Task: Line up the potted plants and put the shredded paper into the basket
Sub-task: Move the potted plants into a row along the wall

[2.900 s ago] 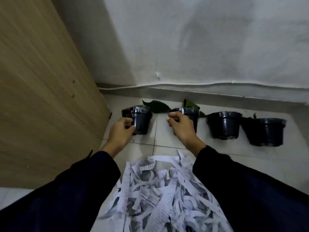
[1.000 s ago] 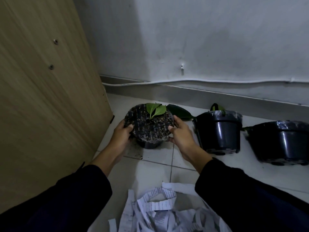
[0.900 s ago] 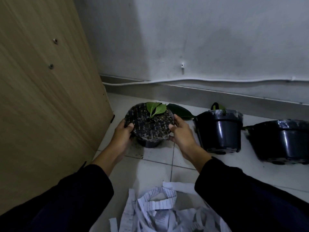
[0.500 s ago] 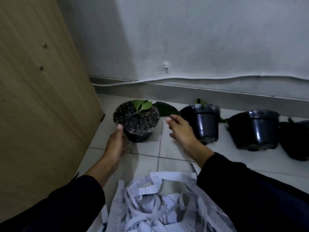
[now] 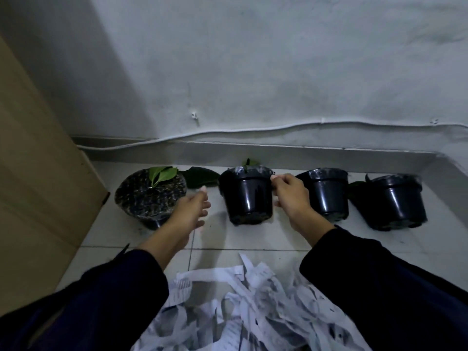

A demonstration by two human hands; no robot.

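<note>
Four black plastic pots stand in a row on the tiled floor along the wall. The leftmost pot (image 5: 149, 198) tips toward me, showing soil and two green leaves. My left hand (image 5: 192, 209) hovers with spread fingers between it and the second pot (image 5: 247, 196), holding nothing. My right hand (image 5: 291, 196) curls round the second pot's right side, fingertips at its rim. The third pot (image 5: 326, 193) and the fourth pot (image 5: 392, 201) stand to the right. A heap of shredded paper (image 5: 240, 312) lies on the floor between my sleeves. No basket is in view.
A wooden cabinet side (image 5: 38, 173) closes off the left, close to the leftmost pot. A white cable (image 5: 253, 129) runs along the wall above a low ledge (image 5: 304, 153) behind the pots. A dark leaf (image 5: 200, 177) lies between the first two pots.
Both hands have let go of the leftmost pot, which rests on the floor by the cabinet. They have shifted right, and my right hand has reached the second pot.
</note>
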